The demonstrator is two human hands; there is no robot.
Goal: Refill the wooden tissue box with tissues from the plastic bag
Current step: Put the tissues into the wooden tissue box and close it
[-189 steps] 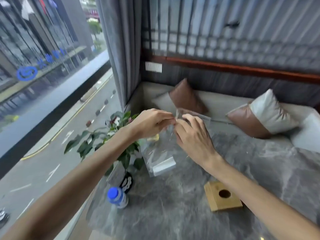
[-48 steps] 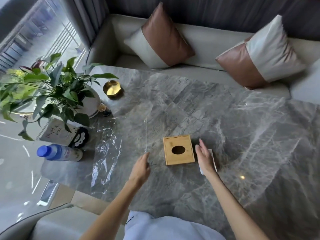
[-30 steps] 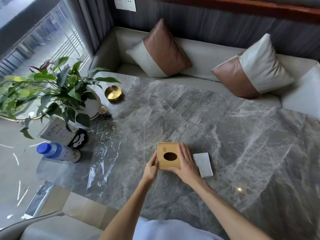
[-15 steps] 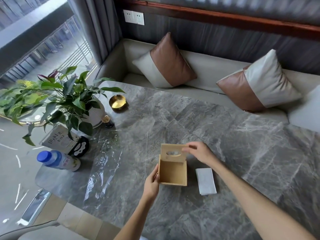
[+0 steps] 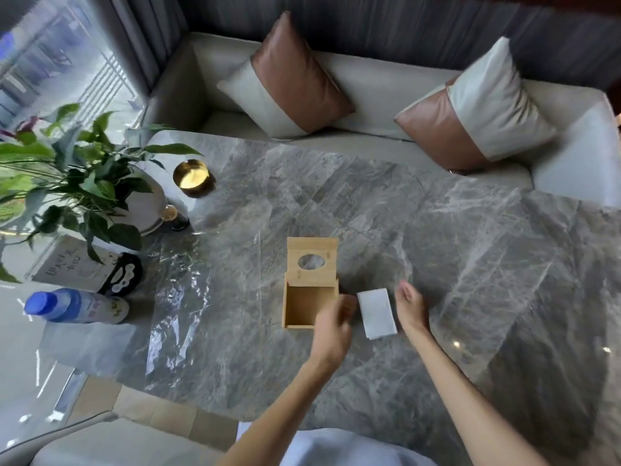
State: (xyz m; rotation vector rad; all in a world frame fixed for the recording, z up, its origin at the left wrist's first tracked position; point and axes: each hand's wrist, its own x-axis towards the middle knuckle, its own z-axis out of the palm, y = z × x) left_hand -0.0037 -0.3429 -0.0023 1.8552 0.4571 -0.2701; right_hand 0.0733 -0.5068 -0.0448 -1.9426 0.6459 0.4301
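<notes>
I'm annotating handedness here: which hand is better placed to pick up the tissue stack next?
Probably the right hand: it hovers open just right of the tissue stack with nothing between. The left hand is also close, but lies between the stack and the open wooden box.

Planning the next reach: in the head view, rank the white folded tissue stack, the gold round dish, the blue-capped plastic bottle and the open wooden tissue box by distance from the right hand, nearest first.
1. White folded tissue stack, just left of the right hand.
2. Open wooden tissue box, beyond the stack, leftward.
3. Gold round dish, far back-left by the plant.
4. Blue-capped plastic bottle, at the table's left edge.
</notes>
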